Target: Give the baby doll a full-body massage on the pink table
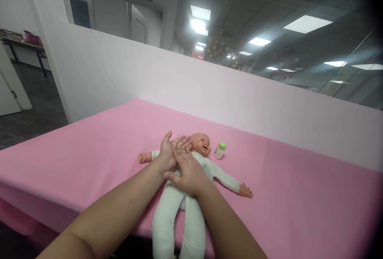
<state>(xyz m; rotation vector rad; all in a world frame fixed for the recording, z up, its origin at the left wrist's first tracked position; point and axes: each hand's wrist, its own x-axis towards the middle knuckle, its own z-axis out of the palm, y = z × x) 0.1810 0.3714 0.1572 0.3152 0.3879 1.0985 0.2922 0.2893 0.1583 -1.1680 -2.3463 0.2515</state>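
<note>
Probably light and floppy, the baby doll (191, 179) looks to have a soft, stuffed cloth body with a hard plastic head and small plastic hands, so it should sag at the limbs if lifted by one end; the torso, or a palm under head and back, seems the surest place to hold it. It lies face up near the middle of the pink-covered table (299, 211), head away from the person, arms spread wide, white-clad legs trailing over the near edge. The face is open-mouthed and the scalp bare. Both hands meet above its chest: the left hand (168, 153) and the right hand (185, 169) lie flat against each other, palms together, fingers straight, gripping nothing. Just beside the doll's head lies a small white bottle (219, 150) with a green cap. Behind the table stands a pale partition wall (239, 91).
</note>
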